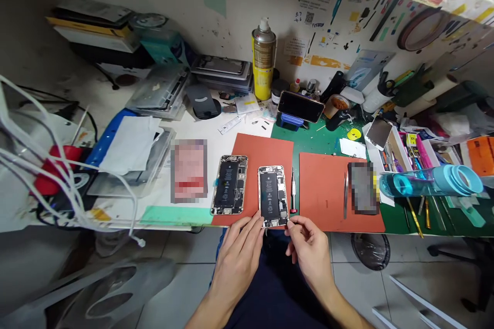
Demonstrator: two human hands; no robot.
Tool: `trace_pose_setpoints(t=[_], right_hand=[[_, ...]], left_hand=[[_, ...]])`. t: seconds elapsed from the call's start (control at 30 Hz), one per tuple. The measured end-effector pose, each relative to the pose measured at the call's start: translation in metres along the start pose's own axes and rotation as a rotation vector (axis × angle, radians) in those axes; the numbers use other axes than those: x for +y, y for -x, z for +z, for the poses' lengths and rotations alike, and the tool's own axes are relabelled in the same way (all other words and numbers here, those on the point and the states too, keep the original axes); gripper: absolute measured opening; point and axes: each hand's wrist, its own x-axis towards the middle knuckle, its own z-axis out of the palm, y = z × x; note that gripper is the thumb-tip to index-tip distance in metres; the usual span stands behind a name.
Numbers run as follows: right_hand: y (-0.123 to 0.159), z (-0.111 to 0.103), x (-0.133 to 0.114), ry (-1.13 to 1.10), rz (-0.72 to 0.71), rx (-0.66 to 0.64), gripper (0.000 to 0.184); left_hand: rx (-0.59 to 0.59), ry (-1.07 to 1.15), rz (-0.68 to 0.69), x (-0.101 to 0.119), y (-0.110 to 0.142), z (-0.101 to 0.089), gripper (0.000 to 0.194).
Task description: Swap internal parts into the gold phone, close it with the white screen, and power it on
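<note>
The opened silver smartphone with its black battery exposed [273, 196] lay on the red rubber mat [266, 151] at my desk's near edge. My left hand [238, 253] touched its 7 o'clock corner, fingers together; my right hand [306, 247] pinched at its 5 o'clock corner, the pinched item too small to identify. A slim red-tipped screwdriver [293, 191] lay at 3 o'clock, and a second opened phone [229, 184] at 9 o'clock.

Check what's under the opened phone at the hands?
The opened phone lies on a red mat, its near end at the desk edge by the left hand and right hand. The mat beneath it is hidden.
</note>
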Motion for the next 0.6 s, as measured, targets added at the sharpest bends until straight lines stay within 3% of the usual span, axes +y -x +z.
trace_pose_setpoints(t=[0.1, 0.2, 0.27, 0.37, 0.47, 0.6], right_hand=[[0.000, -0.003, 0.003, 0.109, -0.058, 0.031, 0.059], [-0.002, -0.010, -0.001, 0.326, -0.260, 0.171, 0.053], [-0.005, -0.015, -0.006, 0.438, -0.391, 0.265, 0.053], [-0.010, -0.016, -0.014, 0.499, -0.477, 0.295, 0.056], [-0.011, -0.013, -0.015, 0.499, -0.503, 0.250, 0.059], [-0.007, -0.011, -0.002, 0.502, -0.491, 0.259, 0.061]], left_hand=[[0.035, 0.002, -0.017, 0.001, -0.001, -0.006, 0.039], [0.149, -0.010, -0.075, -0.007, -0.002, -0.019, 0.020], [0.220, -0.050, -0.139, -0.019, -0.005, -0.031, 0.013], [0.288, -0.153, -0.259, -0.047, -0.015, -0.052, 0.006], [0.294, -0.217, -0.352, -0.079, -0.041, -0.072, 0.023], [0.267, -0.270, -0.437, -0.125, -0.098, -0.103, 0.034]])
